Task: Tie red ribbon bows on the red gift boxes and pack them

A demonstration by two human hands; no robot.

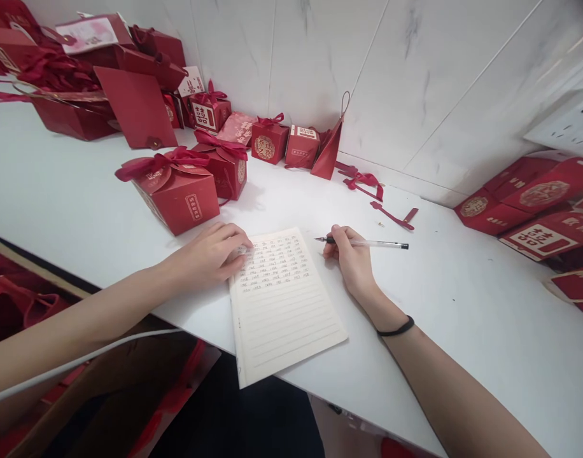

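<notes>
A ruled notebook point(291, 324) is laid open on the white tabletop point(492, 318), tilted slightly, with its lower left corner carried out past the near edge. Its upper part is filled with rows of small handwriting, too fine to be read; the ruled lines below are left unwritten.

The upper left edge of the page is covered by the left hand point(224, 250), whose fingers are loosely bent; whether anything is pinched beneath them cannot be told. By the right hand point(351, 257), closed in a writing grip, a clear pen point(382, 245) with a black grip is held. Its tip is pointed leftward, just beside the notebook's upper right side and off the page. A black band point(397, 327) is worn on the right wrist.

Near the left hand a red gift box point(177, 197), tied with a ribbon bow, is set down, and a second bowed box point(227, 170) is placed just behind it. Smaller boxes point(270, 143) are lined up by the tiled wall point(320, 57). A ribbon bow piece point(364, 181) and a red strap point(394, 217) are scattered beyond the pen, while more red boxes point(515, 191) are stacked at far right.
</notes>
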